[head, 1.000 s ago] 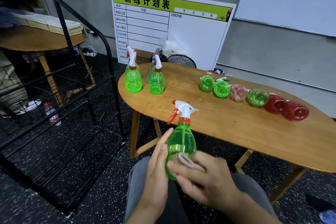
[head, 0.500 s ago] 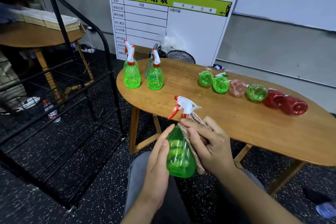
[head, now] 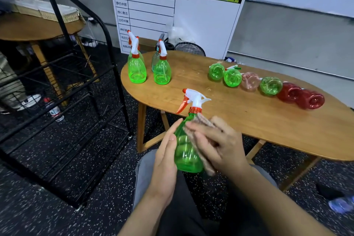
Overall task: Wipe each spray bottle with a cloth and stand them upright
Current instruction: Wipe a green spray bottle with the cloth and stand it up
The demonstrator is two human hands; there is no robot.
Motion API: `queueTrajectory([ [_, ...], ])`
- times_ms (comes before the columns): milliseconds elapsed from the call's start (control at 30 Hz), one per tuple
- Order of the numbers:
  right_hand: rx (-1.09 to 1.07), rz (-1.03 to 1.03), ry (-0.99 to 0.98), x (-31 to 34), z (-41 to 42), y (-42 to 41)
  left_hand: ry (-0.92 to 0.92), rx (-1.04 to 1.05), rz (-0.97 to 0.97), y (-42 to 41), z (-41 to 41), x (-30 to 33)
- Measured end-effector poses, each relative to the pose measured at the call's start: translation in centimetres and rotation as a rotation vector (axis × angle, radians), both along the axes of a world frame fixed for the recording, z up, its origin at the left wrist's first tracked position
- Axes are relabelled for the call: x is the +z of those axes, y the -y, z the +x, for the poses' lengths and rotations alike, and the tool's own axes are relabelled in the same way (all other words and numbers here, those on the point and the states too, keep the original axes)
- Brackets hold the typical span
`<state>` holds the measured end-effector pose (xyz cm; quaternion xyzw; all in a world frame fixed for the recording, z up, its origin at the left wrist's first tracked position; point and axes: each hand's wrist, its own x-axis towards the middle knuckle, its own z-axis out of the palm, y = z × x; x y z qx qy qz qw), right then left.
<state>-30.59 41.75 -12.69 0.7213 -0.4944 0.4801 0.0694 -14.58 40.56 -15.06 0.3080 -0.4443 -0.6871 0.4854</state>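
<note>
Rubbing ribbed cloth over glossy, pear-shaped green bottle.

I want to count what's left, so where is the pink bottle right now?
In the head view, the pink bottle lies on its side on the table's far right part, third in the row, between two green bottles.

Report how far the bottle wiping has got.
Done, it appears: upright bottles stand at the table's left end; at least three, the rear ones partly hidden. In hand: the left hand steadies a green bottle while the right hand rubs it with the cloth. Left: six bottles lying in a row.
</note>
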Motion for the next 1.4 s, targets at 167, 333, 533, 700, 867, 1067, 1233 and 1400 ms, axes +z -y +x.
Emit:
queueTrajectory([
  [167, -0.032, 0.079, 0.211, 0.4, 0.0, 0.9, 0.025, -0.002, -0.074, -0.3, 0.4, 0.0],
  [333, 0.024, 0.124, 0.322, 1.3, -0.6, 0.7, -0.044, -0.072, -0.048, -0.5, 0.3, 0.3],
  [533, 0.025, 0.159, 0.426, 2.6, -1.2, 0.9, -0.108, -0.091, 0.014, -0.5, 0.3, 0.7],
  [700, 0.037, 0.197, 0.308, 1.8, -0.1, 0.9, -0.077, -0.070, -0.009, -0.6, 0.2, 0.6],
  [867, 0.017, 0.147, 0.095, 0.7, 0.8, 0.2, -0.006, 0.004, -0.014, 0.1, 0.4, -0.3],
  [1067, 0.204, -0.056, -0.519, -0.9, 0.5, -2.7, -0.071, -0.005, 0.058, 0.3, 0.5, -0.5],
  [1233, 0.149, -0.042, -0.394, 0.1, -0.1, -1.3, -0.021, -0.008, 0.007, 0.0, 0.2, -0.1],
  [1400, -0.084, 0.086, 0.006, 1.1, -0.8, 1.4, 0.018, 0.012, -0.046, -0.4, 0.2, 0.2],
])
